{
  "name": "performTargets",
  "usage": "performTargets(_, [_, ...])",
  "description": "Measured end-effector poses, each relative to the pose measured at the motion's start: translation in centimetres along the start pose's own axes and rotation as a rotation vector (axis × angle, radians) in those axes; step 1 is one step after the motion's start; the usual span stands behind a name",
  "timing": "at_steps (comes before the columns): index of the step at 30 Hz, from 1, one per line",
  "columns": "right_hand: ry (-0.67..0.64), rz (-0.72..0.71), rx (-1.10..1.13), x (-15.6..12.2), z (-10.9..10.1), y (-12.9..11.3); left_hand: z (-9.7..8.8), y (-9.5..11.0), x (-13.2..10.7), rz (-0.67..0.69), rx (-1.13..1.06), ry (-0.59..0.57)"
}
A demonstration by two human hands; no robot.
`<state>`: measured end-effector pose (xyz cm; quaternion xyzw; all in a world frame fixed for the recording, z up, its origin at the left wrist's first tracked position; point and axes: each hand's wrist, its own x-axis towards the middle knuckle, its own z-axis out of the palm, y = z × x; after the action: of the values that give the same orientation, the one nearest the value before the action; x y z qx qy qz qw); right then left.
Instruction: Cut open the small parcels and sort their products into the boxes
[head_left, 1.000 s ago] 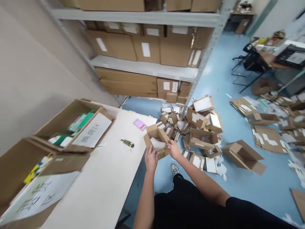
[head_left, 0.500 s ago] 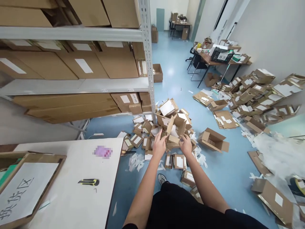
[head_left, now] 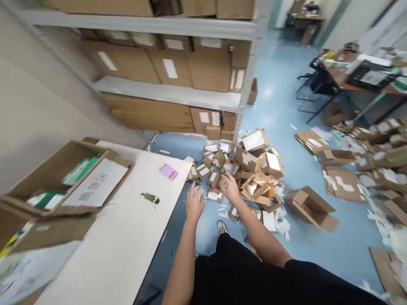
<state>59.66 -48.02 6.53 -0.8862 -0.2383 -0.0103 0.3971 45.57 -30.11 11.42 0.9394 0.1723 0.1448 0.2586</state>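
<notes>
My left hand (head_left: 193, 203) hangs in the air beside the white table's right edge, fingers spread, nothing in it. My right hand (head_left: 229, 187) is stretched out a little further forward, fingers apart and empty, above a heap of small opened cardboard boxes (head_left: 251, 169) on the blue floor. Scraps of white paper lie among the boxes. A small cardboard box (head_left: 254, 188) lies tilted on the heap just right of my right hand.
A white table (head_left: 127, 237) at the left carries a yellow-black utility knife (head_left: 150, 197), a pink item (head_left: 168, 172) and open cartons (head_left: 68, 178) with labelled flaps. Metal shelving (head_left: 171, 91) holds large cartons. More flattened boxes (head_left: 343, 169) litter the floor at right; a desk (head_left: 359, 80) stands beyond.
Both hands held a small open box earlier; it is out of my hands and both are empty. The view swung right, then back left toward the table.
</notes>
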Motion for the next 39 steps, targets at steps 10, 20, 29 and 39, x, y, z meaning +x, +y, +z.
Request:
performTargets(10, [-0.264, -0.393, 0.080, -2.7, 11.4, -16.5, -13.1, -9.6, -14.9, -0.372, 0.109, 0.372])
performTargets(20, [-0.481, -0.781, 0.185, -19.2, 21.8, -34.5, -23.8, -18.1, -37.7, -0.710, 0.174, 0.703])
performTargets(29, [-0.929, -1.173, 0.288, -40.6, 29.9, -49.1, -29.3, -17.8, -62.0, -1.194, 0.232, 0.976])
performTargets(39, [-1.308, -1.509, 0.403, -61.4, 33.0, -55.9, -24.6, -14.2, -78.8, -1.622, 0.199, 1.263])
